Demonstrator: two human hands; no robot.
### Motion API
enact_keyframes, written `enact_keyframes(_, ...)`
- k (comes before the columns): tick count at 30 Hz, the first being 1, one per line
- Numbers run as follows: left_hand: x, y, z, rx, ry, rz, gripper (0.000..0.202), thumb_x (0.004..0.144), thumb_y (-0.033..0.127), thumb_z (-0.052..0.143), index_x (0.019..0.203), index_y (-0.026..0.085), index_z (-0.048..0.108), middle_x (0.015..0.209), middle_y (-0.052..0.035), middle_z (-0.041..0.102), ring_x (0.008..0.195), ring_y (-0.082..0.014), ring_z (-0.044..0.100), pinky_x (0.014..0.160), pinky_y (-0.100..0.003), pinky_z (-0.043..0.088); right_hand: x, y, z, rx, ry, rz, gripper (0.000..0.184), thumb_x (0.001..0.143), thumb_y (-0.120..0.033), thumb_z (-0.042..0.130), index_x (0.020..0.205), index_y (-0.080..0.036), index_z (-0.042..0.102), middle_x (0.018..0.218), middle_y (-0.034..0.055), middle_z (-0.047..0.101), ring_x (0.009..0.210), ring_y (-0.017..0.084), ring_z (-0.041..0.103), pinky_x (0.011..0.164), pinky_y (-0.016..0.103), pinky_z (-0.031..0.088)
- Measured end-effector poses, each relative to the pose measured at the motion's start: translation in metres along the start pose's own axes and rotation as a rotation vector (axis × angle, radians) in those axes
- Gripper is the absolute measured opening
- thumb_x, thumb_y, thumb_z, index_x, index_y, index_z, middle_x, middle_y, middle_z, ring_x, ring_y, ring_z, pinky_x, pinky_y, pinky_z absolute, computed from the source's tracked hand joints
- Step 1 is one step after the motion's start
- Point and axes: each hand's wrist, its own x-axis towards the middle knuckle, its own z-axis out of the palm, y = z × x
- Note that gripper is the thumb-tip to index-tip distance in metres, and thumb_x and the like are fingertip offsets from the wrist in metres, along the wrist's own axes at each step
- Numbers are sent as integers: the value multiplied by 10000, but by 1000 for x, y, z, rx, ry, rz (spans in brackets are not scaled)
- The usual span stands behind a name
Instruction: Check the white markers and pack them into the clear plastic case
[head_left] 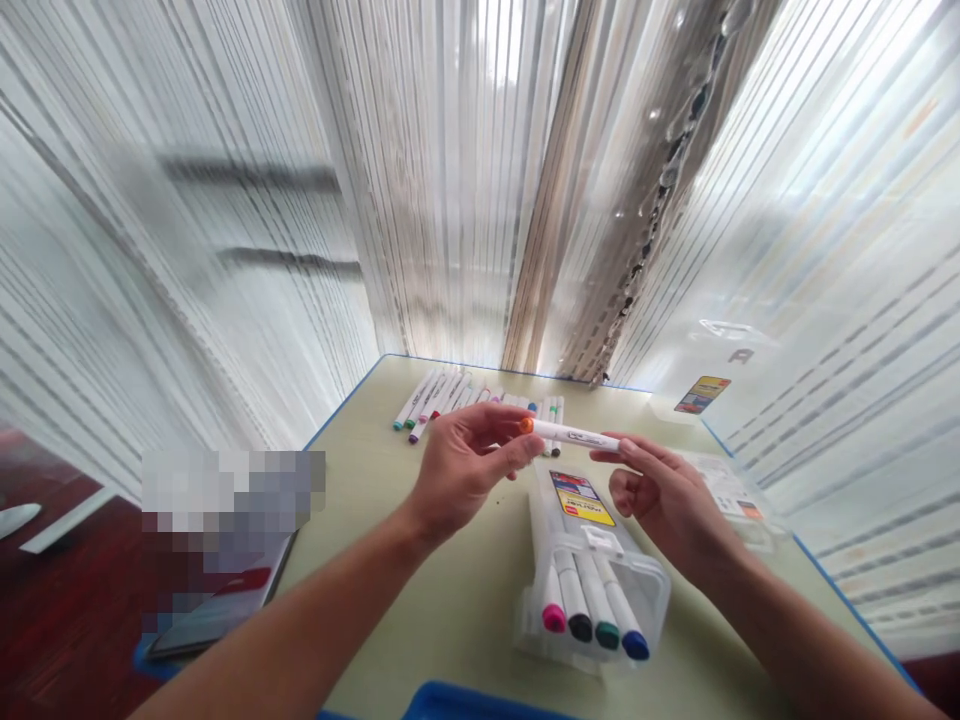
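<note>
Orange-tipped, a slim white marker is held up near a translucent plastic case: the person's left hand pinches the orange end, the right hand the other. It looks light, stiff and probably slick, best held mid-barrel. Its print is illegible; the left hand partly hides white, colour-tipped markers behind.

String curtains (partly beaded) and a table suggest a home.
</note>
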Motion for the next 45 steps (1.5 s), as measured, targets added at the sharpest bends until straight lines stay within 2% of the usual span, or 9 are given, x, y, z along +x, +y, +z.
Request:
enact_keyframes(9, 6, -7, -6, 72, 108, 16, 237, 761, 268, 818, 965, 158, 768, 853, -27, 718, 550, -65, 576, 468, -188, 464, -1, -1, 0, -7, -3, -48, 264, 760, -365, 832, 918, -166, 759, 908, 101, 768, 445, 72, 533, 387, 208, 416)
enact_keyframes(17, 6, -6, -4, 63, 142, -22, 264, 760, 309, 805, 960, 144, 761, 798, -28, 705, 545, -79, 572, 459, -200, 447, -1, -3, 0, -11, -6, -75, 267, 754, -366, 831, 917, -168, 759, 886, 98, 768, 436, 74, 525, 380, 215, 409)
enact_keyframes(22, 6, -4, -4, 77, 157, -35, 234, 776, 314, 783, 938, 148, 750, 739, -12, 682, 545, -81, 566, 471, -198, 453, -1, -2, 0, -10, -10, -82, 254, 758, -367, 827, 904, -170, 761, 860, 95, 768, 432, 79, 528, 382, 217, 413)
enact_keyframes(45, 5, -6, -2, 135, 173, -108, 205, 805, 282, 693, 933, 123, 676, 801, -26, 664, 503, -68, 555, 428, -193, 425, -2, -2, 0, -72, 58, -82, 288, 698, -394, 866, 867, -177, 782, 872, 77, 765, 436, 75, 539, 380, 195, 408)
